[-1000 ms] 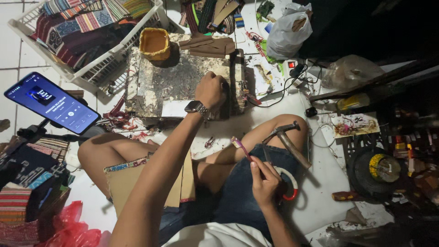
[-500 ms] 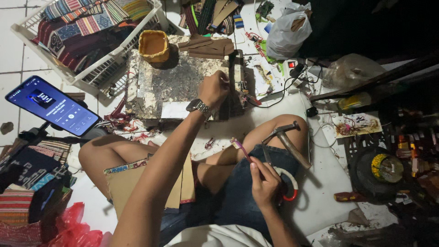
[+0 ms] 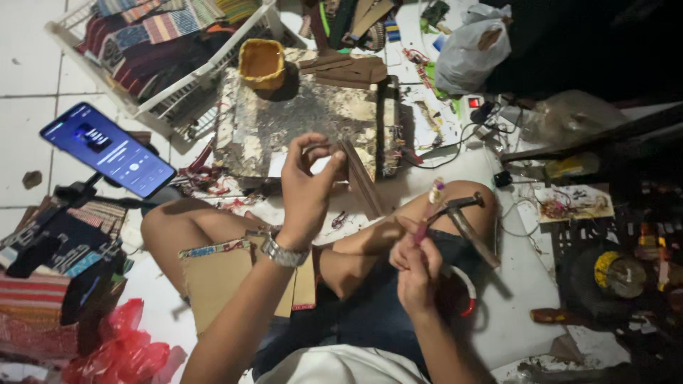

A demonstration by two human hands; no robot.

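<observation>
The left hand point(image 3: 307, 186) pinches a thin brown strip point(image 3: 361, 179), lifted above the worn board point(image 3: 299, 128). The right hand point(image 3: 418, 264) grips a hammer point(image 3: 455, 213) and a small stick over the lap. A phone point(image 3: 107, 149) stands at left, near the white basket point(image 3: 178, 92).

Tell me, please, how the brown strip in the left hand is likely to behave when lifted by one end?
The brown strip stays straight though the left hand pinches only its upper end, so probably stiff. Two fingers carry it, so likely light. It looks thin and flat, unlikely to roll.
</observation>
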